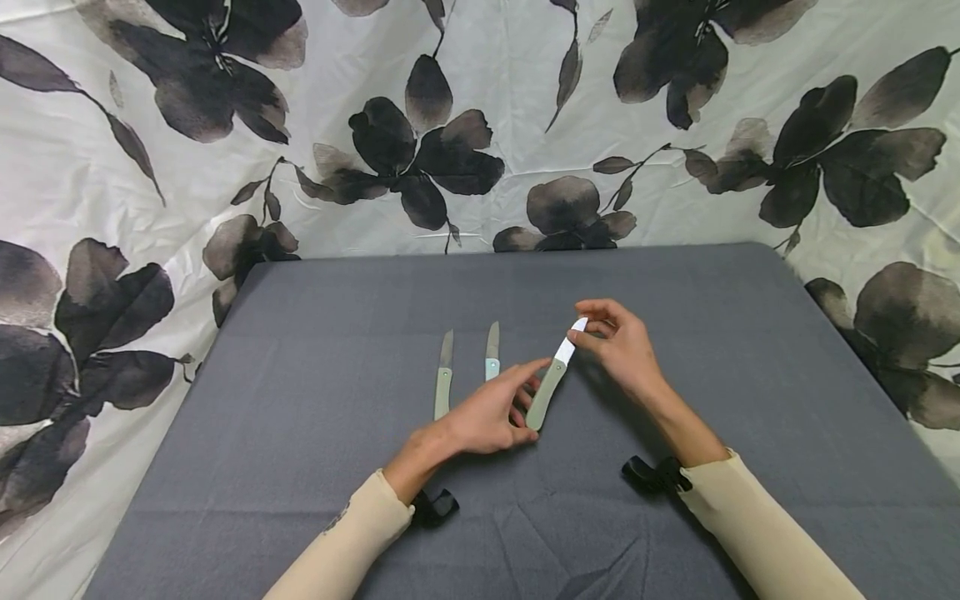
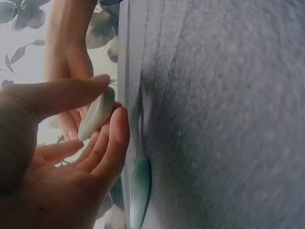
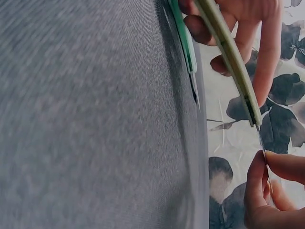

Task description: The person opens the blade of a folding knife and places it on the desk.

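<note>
Both hands hold one pocket knife with a pale green handle [image 1: 547,393] and its blade folded out, raised off the cloth. My left hand [image 1: 486,414] grips the handle between thumb and fingers, as the left wrist view confirms at the handle's butt [image 2: 98,113]. Toward the tip, my right hand [image 1: 621,343] pinches the bright blade between thumb and fingertips. Left of it lies a pocket knife with a light blue handle [image 1: 492,367], its lower part hidden behind the left hand. Farther left lies another pale green knife [image 1: 443,385], also unfolded, its lower end near the left wrist.
A grey cloth [image 1: 315,417] covers the table, with creases near the front edge. Behind and beside the table hangs a white floral sheet [image 1: 525,150]. Black straps [image 1: 435,507] sit at both wrists, by the cream sleeves.
</note>
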Demonstrator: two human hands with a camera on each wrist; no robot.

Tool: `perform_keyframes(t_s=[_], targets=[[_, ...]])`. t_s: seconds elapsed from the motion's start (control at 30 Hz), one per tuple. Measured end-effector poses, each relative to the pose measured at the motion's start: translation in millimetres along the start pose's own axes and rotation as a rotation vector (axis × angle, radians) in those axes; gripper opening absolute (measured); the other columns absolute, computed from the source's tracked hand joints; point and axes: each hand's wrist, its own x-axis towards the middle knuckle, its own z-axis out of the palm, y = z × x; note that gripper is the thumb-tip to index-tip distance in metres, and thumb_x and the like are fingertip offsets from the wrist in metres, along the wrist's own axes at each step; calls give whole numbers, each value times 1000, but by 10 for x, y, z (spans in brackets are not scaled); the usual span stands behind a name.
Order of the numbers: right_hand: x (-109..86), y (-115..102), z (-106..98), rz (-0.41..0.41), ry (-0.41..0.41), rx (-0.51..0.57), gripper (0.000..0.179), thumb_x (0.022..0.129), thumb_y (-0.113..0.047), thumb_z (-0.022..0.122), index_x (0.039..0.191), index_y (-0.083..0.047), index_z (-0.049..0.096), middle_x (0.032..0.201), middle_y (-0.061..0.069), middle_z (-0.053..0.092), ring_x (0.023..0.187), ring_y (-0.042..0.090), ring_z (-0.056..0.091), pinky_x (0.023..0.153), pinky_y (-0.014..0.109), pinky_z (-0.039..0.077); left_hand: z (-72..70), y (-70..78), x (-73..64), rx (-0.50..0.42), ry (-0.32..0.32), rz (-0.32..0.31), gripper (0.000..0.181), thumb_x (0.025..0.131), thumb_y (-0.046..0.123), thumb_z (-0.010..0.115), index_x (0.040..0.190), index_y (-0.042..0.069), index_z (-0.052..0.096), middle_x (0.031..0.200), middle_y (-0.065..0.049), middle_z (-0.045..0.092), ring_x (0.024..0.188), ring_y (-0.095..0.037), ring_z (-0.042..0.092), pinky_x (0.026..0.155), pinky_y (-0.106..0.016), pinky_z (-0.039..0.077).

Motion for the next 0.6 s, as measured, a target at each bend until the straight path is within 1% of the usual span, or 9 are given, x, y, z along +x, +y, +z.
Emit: perform_keyframes(t_s=[0.13, 0.2, 0.3, 0.47, 0.6], targets=[[24, -26, 44, 47, 25, 42, 50, 94, -5, 75, 137, 8, 54, 114, 10, 59, 93, -1, 66, 77, 16, 53, 19, 3, 17, 0, 20, 6, 99, 86, -6, 79, 166, 10, 23, 134, -14, 54, 105, -19, 64, 83, -21, 58], [38, -25, 63, 61, 30, 54, 49, 94, -6, 75, 135, 9, 53, 112, 8, 60, 90, -2, 67, 77, 16, 54, 28, 2, 28, -6, 29, 16, 99, 86, -7, 79, 166, 7, 22, 133, -16, 55, 103, -21, 66, 82, -21, 58], [57, -21, 81, 68, 31, 70, 46, 94, -6, 75, 133, 10, 54, 110, 8, 61, 88, -3, 68, 78, 18, 57, 45, 6, 49, 15, 48, 27, 99, 85, -6, 81, 165, 3, 23, 130, -17, 57, 101, -21, 66, 80, -20, 58], [87, 0, 95, 78, 7, 99, 43, 95, 0, 71, 133, 11, 55, 108, 12, 61, 84, -1, 69, 82, 26, 62, 70, 10, 74, 104, 81, 36, 98, 83, 0, 86, 162, -1, 28, 125, -16, 59, 98, -22, 65, 75, -17, 56], [99, 7, 103, 80, -28, 73, 47, 95, 1, 70, 138, 11, 53, 113, 20, 62, 85, 0, 68, 81, 24, 61, 77, 25, 83, 152, 90, 26, 96, 84, 5, 87, 161, -1, 30, 123, -14, 59, 94, -21, 62, 74, -16, 53]])
